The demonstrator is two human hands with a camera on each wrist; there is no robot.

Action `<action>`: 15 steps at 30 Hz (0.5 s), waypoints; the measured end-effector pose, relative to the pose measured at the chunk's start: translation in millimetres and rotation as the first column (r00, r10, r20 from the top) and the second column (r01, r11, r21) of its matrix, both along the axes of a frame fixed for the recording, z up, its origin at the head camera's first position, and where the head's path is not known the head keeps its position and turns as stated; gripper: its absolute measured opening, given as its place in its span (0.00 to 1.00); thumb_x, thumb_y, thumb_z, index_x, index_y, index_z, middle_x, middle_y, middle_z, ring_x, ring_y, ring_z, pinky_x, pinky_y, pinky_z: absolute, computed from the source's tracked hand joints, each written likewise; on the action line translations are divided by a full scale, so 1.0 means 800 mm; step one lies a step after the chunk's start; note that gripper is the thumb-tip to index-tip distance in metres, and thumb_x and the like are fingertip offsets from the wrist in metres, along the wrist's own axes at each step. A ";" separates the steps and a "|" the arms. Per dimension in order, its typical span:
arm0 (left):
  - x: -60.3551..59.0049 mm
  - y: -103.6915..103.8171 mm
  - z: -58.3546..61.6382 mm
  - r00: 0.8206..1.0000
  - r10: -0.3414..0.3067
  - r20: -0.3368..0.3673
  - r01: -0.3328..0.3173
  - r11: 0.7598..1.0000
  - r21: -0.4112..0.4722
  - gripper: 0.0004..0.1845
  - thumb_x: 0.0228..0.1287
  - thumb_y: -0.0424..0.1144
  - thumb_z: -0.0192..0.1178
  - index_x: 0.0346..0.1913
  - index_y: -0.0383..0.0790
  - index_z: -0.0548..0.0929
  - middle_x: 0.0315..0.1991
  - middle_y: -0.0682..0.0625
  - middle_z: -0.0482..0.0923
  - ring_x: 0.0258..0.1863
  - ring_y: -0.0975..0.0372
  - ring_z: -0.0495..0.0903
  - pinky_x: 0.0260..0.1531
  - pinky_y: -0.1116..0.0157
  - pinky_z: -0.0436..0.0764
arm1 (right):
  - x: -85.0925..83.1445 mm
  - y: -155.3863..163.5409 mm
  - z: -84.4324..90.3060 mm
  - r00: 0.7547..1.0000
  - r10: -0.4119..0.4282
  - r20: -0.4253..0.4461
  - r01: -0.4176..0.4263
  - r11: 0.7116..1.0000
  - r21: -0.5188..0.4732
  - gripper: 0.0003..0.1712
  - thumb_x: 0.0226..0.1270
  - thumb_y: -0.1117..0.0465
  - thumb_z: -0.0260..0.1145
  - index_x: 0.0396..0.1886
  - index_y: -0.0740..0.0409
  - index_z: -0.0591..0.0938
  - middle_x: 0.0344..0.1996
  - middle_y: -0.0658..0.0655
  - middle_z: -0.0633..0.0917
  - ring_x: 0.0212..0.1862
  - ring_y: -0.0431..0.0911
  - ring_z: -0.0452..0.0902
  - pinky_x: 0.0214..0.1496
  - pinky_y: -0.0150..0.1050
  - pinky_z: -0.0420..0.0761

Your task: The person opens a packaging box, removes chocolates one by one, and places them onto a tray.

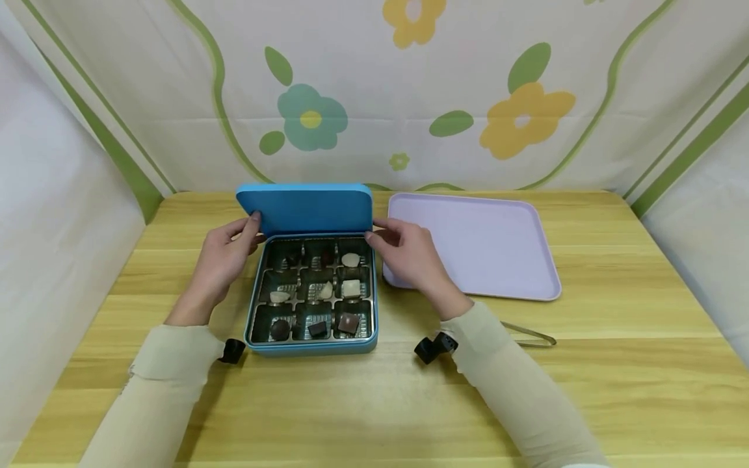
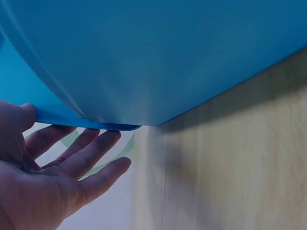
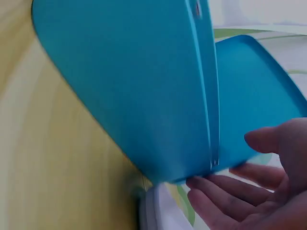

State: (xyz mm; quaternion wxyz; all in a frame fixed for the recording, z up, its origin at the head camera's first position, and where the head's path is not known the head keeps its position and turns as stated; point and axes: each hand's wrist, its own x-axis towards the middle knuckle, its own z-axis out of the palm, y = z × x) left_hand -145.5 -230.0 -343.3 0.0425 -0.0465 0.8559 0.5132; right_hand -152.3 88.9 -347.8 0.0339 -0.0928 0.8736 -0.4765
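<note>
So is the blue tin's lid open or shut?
Open: the lid stands raised at the tin's back edge, chocolates showing inside.

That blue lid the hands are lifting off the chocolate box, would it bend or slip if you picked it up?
The blue lid looks like thin metal: it stands flat and unbent between the left hand and right hand, so probably stiff and light. Its smooth, glossy face in the wrist views suggests it could slip from fingertips touching only its edges.
</note>
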 end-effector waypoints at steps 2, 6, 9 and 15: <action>-0.003 0.000 0.001 1.000 0.001 0.006 -0.001 1.000 0.017 0.41 0.84 0.65 0.44 0.80 0.35 0.71 0.82 0.34 0.65 0.76 0.36 0.72 0.76 0.36 0.69 | 0.003 -0.004 -0.001 1.000 -0.010 0.013 0.011 0.999 -0.042 0.30 0.80 0.47 0.66 0.74 0.56 0.81 0.60 0.59 0.91 0.60 0.52 0.89 0.66 0.52 0.85; -0.007 0.000 0.003 1.000 -0.005 0.022 0.004 0.999 0.036 0.41 0.84 0.66 0.44 0.82 0.36 0.68 0.81 0.33 0.67 0.76 0.38 0.73 0.76 0.39 0.70 | 0.006 -0.009 0.000 1.000 -0.019 0.010 0.019 0.998 -0.059 0.33 0.80 0.46 0.66 0.75 0.58 0.78 0.62 0.62 0.89 0.61 0.53 0.89 0.66 0.52 0.86; -0.006 -0.001 0.002 0.999 -0.020 0.045 0.019 0.999 0.028 0.42 0.84 0.67 0.43 0.83 0.38 0.66 0.81 0.33 0.66 0.77 0.37 0.71 0.77 0.38 0.68 | 0.007 -0.011 -0.001 1.000 -0.014 0.000 0.014 0.999 -0.046 0.34 0.80 0.45 0.66 0.76 0.58 0.77 0.63 0.62 0.89 0.62 0.54 0.88 0.67 0.52 0.86; 0.002 -0.001 -0.005 0.995 -0.067 0.073 0.067 0.998 0.000 0.38 0.88 0.61 0.40 0.85 0.37 0.61 0.84 0.33 0.61 0.79 0.36 0.68 0.77 0.37 0.67 | 0.015 -0.009 -0.008 1.000 -0.008 0.029 0.009 0.999 -0.031 0.37 0.79 0.44 0.66 0.78 0.57 0.75 0.65 0.62 0.87 0.65 0.56 0.87 0.69 0.54 0.84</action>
